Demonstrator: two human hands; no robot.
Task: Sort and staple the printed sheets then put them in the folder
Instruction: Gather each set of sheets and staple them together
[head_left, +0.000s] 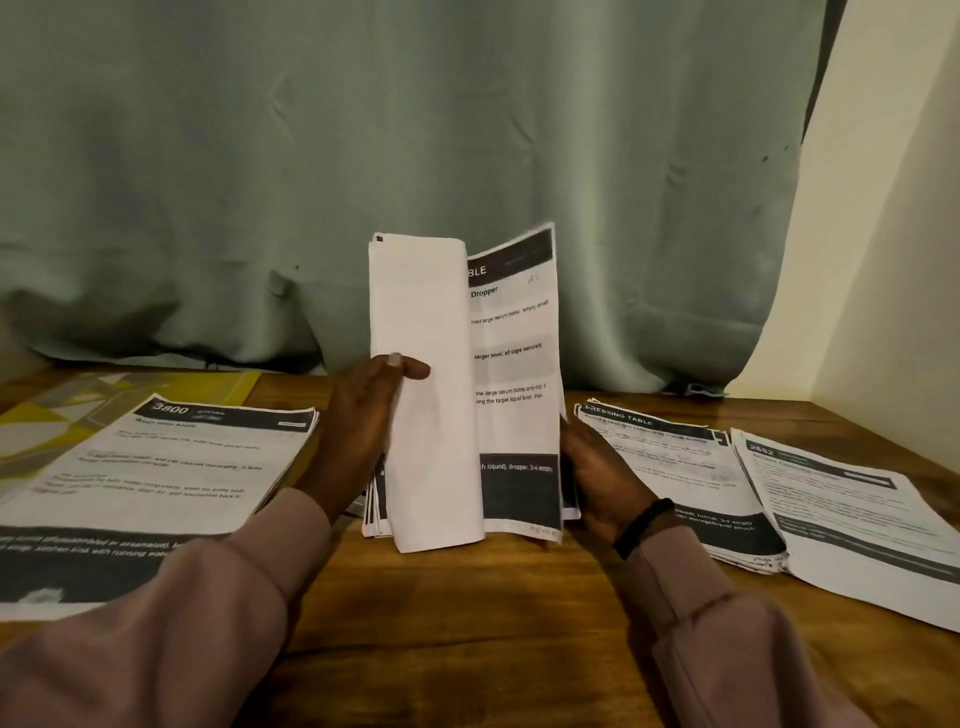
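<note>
I hold a bundle of printed sheets (514, 374) upright on its lower edge in the middle of the wooden table (467, 613). My left hand (363, 415) grips the front sheets, which are curled back so their blank white side faces me. My right hand (597, 483) holds the bundle's right edge low down; a page with a dark header and footer shows there. A stack of printed sheets (150, 467) lies flat at the left. Two more stacks lie at the right, one (675, 467) near my right hand and one (852, 509) further right.
A yellow and grey patterned folder (104, 400) lies under the far edge of the left stack. A green curtain (415, 156) hangs behind the table. A cream wall (893, 260) closes the right side.
</note>
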